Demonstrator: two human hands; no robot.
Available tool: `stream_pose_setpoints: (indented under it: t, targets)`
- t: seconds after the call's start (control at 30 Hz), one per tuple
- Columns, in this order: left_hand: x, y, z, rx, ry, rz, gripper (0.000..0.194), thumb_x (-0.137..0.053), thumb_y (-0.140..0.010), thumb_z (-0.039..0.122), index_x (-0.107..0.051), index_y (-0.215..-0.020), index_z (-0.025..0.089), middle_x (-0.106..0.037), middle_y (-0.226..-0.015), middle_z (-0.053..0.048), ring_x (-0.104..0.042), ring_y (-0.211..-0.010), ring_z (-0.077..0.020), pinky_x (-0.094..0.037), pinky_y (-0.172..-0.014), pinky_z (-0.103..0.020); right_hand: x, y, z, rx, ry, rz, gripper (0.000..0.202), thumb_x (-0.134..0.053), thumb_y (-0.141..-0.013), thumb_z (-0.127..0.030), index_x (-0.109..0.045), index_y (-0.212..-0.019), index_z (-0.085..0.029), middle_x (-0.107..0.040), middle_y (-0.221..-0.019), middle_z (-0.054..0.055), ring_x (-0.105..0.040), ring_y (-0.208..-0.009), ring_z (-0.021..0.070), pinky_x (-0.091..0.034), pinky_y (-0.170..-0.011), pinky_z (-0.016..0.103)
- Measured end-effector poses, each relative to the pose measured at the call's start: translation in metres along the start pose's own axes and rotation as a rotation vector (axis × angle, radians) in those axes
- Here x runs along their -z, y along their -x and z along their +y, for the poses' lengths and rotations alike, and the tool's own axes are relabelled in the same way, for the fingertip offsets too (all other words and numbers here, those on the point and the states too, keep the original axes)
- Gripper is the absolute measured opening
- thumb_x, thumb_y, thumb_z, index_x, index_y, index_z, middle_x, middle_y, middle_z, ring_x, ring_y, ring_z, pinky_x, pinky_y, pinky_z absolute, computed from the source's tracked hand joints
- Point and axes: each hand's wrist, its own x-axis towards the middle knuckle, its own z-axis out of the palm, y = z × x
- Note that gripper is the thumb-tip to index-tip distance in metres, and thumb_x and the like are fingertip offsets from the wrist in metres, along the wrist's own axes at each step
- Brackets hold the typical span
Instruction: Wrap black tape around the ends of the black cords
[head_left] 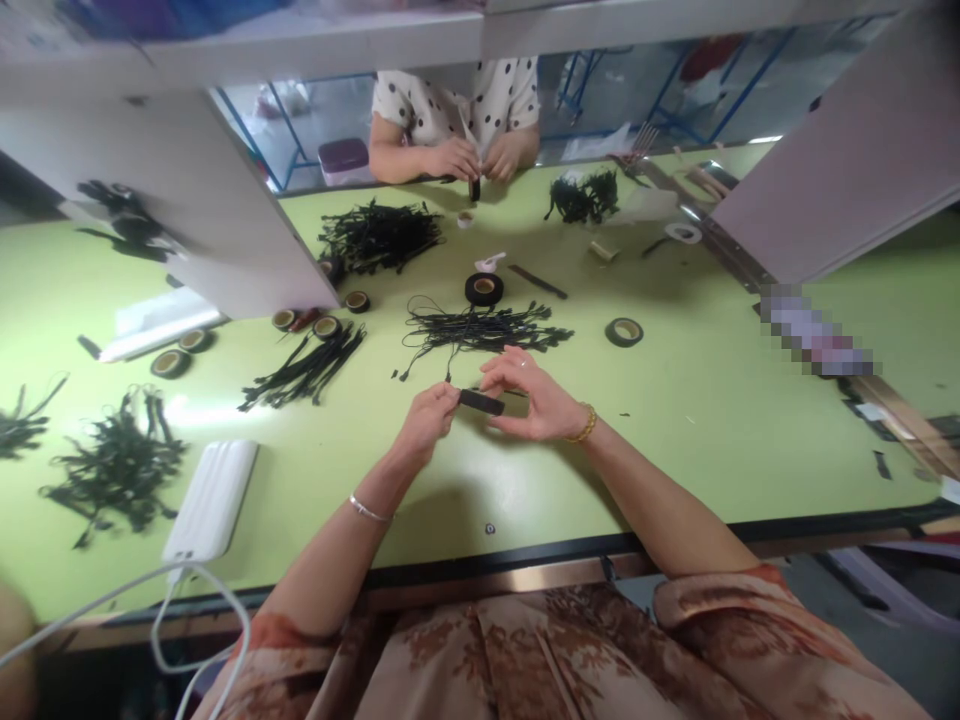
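My left hand (430, 422) pinches the end of a thin black piece, and a black tape roll (481, 402) seen edge-on is right at its fingertips. My right hand (534, 398) is curved around the roll's other side, thumb and fingers apart, with a gap between them; a thin dark strand shows there. Just beyond both hands lies a bundle of black cables (480, 328) on the green table (675, 450). Behind that bundle sits a larger black tape roll (484, 289).
More black cable bundles (307, 368) and tape rolls (624, 331) lie around. A white power bank (211, 500) with a cable is at the left. Upright panels (202, 200) stand on both sides. Across the table, another person's hands (480, 160) hold a small dark item.
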Motion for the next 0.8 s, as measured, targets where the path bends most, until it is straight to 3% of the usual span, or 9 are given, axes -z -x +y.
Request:
stream_pose_setpoints:
  t: [0.13,0.23,0.37,0.47,0.53,0.7,0.8]
  targets:
    - [0.006,-0.002,-0.005,-0.307,-0.332,0.11,0.027,-0.054,-0.085,0.039,-0.046,-0.068,0.019,-0.037,-0.056,0.006,-0.032,-0.054,-0.0091,-0.027,-0.052,-0.023,-0.013,0.0,0.0,-0.05,0.105,0.082,0.033,-0.069,-0.076,-0.049,-0.059,-0.092,-0.022,-0.068,-0.081,0.002,-0.059,-0.095,0.0249,-0.032,-0.099,0.046]
    - [0.01,-0.003,-0.008,-0.457,-0.562,0.167,0.023,-0.049,-0.089,0.034,-0.05,-0.072,0.019,-0.045,-0.062,0.004,-0.039,-0.061,-0.011,-0.033,-0.06,-0.024,-0.024,0.0,-0.003,-0.141,0.218,0.196,0.025,-0.068,-0.078,-0.044,-0.061,-0.085,-0.021,-0.068,-0.075,0.003,-0.058,-0.083,0.0227,-0.037,-0.085,0.04]
    - [0.01,-0.004,-0.012,-0.405,-0.683,0.141,0.016,-0.045,-0.092,0.032,-0.053,-0.085,0.02,-0.048,-0.062,0.004,-0.044,-0.059,-0.0121,-0.035,-0.062,-0.026,-0.034,0.001,-0.005,-0.221,0.261,0.118,0.012,-0.064,-0.082,-0.032,-0.061,-0.084,-0.021,-0.067,-0.072,0.003,-0.053,-0.071,0.0195,-0.036,-0.066,0.032]
    - [0.009,-0.005,-0.014,-0.311,-0.687,0.106,0.013,-0.044,-0.093,0.032,-0.052,-0.093,0.021,-0.049,-0.059,0.006,-0.045,-0.055,-0.0129,-0.035,-0.06,-0.026,-0.037,0.002,-0.004,-0.237,0.25,0.063,0.01,-0.062,-0.084,-0.03,-0.06,-0.083,-0.02,-0.068,-0.073,0.003,-0.054,-0.071,0.0187,-0.034,-0.063,0.03]
    - [0.008,-0.006,-0.016,-0.308,-0.716,0.13,0.011,-0.045,-0.092,0.029,-0.052,-0.087,0.021,-0.051,-0.061,0.004,-0.047,-0.058,-0.0138,-0.037,-0.062,-0.027,-0.038,0.002,-0.003,-0.242,0.251,0.053,0.01,-0.062,-0.083,-0.03,-0.059,-0.081,-0.02,-0.068,-0.074,0.002,-0.054,-0.071,0.0183,-0.033,-0.062,0.029]
    - [0.01,-0.012,-0.019,-0.452,-0.717,0.273,0.009,-0.051,-0.083,0.02,-0.053,-0.075,0.019,-0.056,-0.077,-0.002,-0.051,-0.075,-0.0159,-0.04,-0.072,-0.029,-0.041,0.003,-0.002,-0.276,0.216,-0.004,0.011,-0.063,-0.082,-0.029,-0.057,-0.083,-0.02,-0.067,-0.075,0.001,-0.055,-0.069,0.017,-0.033,-0.062,0.028]
    - [0.013,-0.016,-0.021,-0.373,-0.558,0.257,0.014,-0.054,-0.083,0.027,-0.054,-0.072,0.018,-0.052,-0.067,0.001,-0.046,-0.065,-0.0133,-0.037,-0.064,-0.027,-0.041,0.001,0.001,-0.324,0.191,0.013,0.014,-0.062,-0.083,-0.032,-0.056,-0.086,-0.02,-0.065,-0.073,0.001,-0.051,-0.061,0.015,-0.032,-0.059,0.027]
